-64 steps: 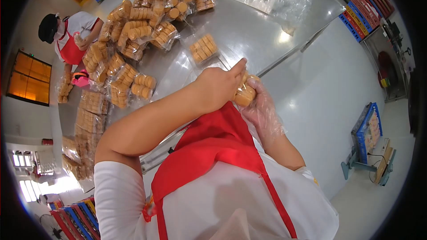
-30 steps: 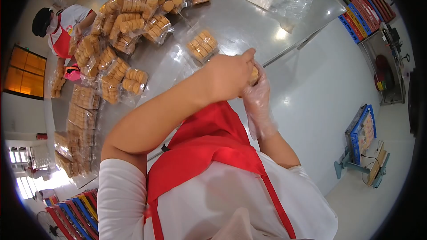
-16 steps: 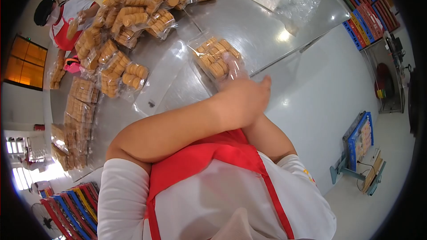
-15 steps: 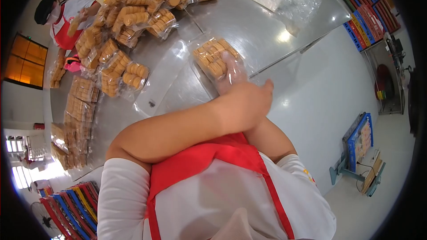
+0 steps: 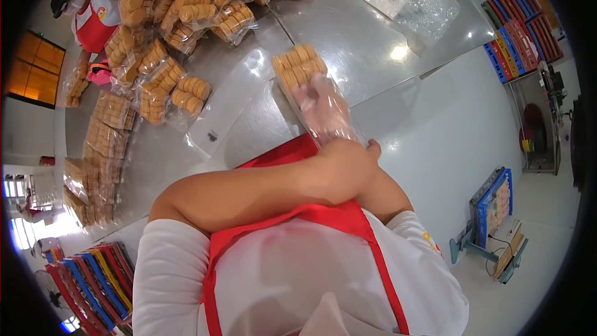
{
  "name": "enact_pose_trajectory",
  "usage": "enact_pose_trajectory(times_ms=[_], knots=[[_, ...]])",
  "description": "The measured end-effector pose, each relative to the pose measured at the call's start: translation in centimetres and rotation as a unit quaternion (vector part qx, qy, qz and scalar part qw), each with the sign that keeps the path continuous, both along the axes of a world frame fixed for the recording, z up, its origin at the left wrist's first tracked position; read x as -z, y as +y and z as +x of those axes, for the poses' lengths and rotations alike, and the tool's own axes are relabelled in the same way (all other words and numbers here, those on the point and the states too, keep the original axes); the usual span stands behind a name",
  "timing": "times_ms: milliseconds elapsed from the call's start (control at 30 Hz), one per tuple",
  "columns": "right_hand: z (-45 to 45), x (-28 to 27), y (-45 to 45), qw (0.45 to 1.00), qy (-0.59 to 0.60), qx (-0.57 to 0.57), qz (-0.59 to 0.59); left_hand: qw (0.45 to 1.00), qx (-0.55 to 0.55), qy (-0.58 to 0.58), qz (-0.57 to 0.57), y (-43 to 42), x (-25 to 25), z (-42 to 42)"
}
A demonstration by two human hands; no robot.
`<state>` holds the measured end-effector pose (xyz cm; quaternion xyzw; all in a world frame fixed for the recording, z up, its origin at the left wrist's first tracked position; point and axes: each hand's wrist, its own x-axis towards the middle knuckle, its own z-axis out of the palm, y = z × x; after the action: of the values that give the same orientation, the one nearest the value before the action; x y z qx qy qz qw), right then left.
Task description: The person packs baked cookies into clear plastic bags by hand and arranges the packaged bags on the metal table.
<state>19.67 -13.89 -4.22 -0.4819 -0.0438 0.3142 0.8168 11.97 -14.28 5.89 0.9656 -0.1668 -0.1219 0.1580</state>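
Note:
Inside a clear plastic bag (image 5: 345, 109), my right hand (image 5: 320, 106) grips stacked round golden biscuits (image 5: 297, 65). The rows stand side by side at the bag's far end, a little above the steel table. My left hand (image 5: 349, 154) crosses over my right wrist and closes at the bag's near end; most of its fingers are hidden, with one fingertip showing on the right. To the left, a small bag of biscuits (image 5: 191, 94) lies apart from my hands.
Bagged biscuits (image 5: 199, 9) are heaped at the table's back left, with more packs (image 5: 106, 143) along the left edge. Clear empty bags (image 5: 398, 0) lie at the back right. A co-worker (image 5: 93, 12) in a red apron stands at the far left. The steel table (image 5: 249, 112) has a seam.
The biscuits and my right hand have tilted and shifted slightly. The bag now reaches farther down over my right hand, and my left hand has moved toward my body.

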Motion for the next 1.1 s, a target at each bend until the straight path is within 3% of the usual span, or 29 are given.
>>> enact_pose_trajectory(times_ms=[33,133,233,267,300,333,367,400,467,533,567,633,667,767,867,1000,1100], knots=[[0.4,0.0,1.3,0.964,0.180,0.042,0.189,1.000,-0.018,0.020,-0.015,0.0,-0.3,0.1],[1.0,-2.2,3.3,0.942,0.232,0.065,0.236,0.999,-0.013,0.018,0.032,1.2,-0.8,0.6],[2.5,0.1,5.6,0.924,0.268,0.031,0.271,0.999,-0.007,-0.003,0.042,2.6,0.3,1.0],[2.4,0.3,5.5,0.971,0.193,0.000,0.140,0.999,0.000,-0.013,0.039,3.2,1.0,1.1],[1.8,0.0,5.0,0.993,0.110,-0.028,0.006,0.997,-0.006,-0.073,-0.033,3.7,1.3,0.7],[1.2,-0.2,4.2,0.990,0.026,-0.048,-0.130,0.986,-0.008,-0.131,-0.106,4.1,1.6,-0.5],[1.2,1.4,3.3,0.978,-0.111,-0.064,-0.163,0.965,-0.010,-0.190,-0.179,4.8,2.2,-1.4],[1.4,4.5,2.2,0.947,-0.243,-0.081,-0.195,0.939,-0.074,-0.243,-0.232,5.8,3.7,-2.2],[2.2,5.4,1.2,0.839,-0.488,-0.086,-0.227,0.855,-0.255,-0.327,-0.311,7.9,7.0,-3.3],[2.4,2.6,0.9,0.679,-0.697,-0.055,-0.222,0.700,-0.449,-0.361,-0.422,9.7,10.0,-2.5],[2.6,2.8,1.4,0.714,-0.659,-0.076,-0.224,0.588,-0.522,-0.360,-0.502,10.7,11.5,-1.1],[3.0,3.6,3.2,0.775,-0.579,-0.120,-0.222,0.550,-0.569,-0.324,-0.518,12.5,14.9,0.8],[3.2,4.3,4.2,0.770,-0.583,-0.122,-0.231,0.529,-0.591,-0.310,-0.525,13.2,16.1,1.4],[2.3,4.4,4.9,0.818,-0.521,-0.148,-0.192,0.626,-0.505,-0.341,-0.487,11.6,18.5,3.3],[2.3,3.5,5.2,0.797,-0.532,-0.158,-0.239,0.669,-0.522,-0.328,-0.415,10.6,17.7,3.0],[3.2,3.6,7.8,0.804,-0.450,-0.193,-0.338,0.676,-0.503,-0.318,-0.434,10.4,17.6,2.2],[5.3,5.3,10.9,0.682,-0.584,-0.187,-0.398,0.719,-0.474,-0.326,-0.390,11.2,17.2,1.2]])
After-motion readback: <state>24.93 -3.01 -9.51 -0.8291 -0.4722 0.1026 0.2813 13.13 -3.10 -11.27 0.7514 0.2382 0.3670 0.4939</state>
